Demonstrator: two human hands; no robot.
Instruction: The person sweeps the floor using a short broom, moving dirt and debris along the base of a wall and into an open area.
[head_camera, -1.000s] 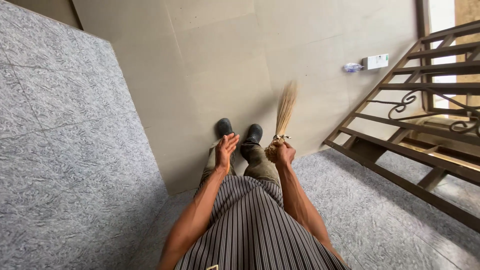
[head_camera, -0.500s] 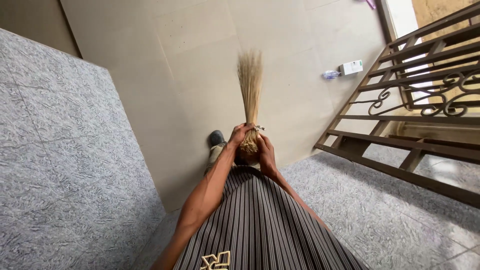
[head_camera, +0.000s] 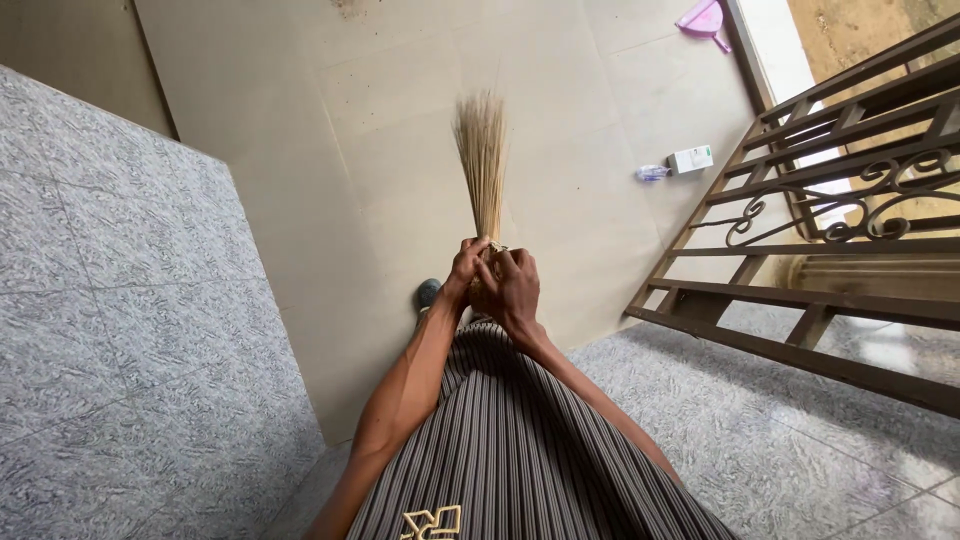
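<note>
Raised higher now, the broom (head_camera: 482, 160) fans upward from both hands' closed grip, left hand (head_camera: 466, 270) beside right hand (head_camera: 512, 287).

Lying on the floor well beyond and right of the right hand (head_camera: 512, 290): small white box (head_camera: 691, 159), beside a clear packet (head_camera: 651, 172).

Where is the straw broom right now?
In the head view the straw broom stands upright at the centre, its base clasped by both hands, left hand and right hand, above the beige tiled floor.
</note>
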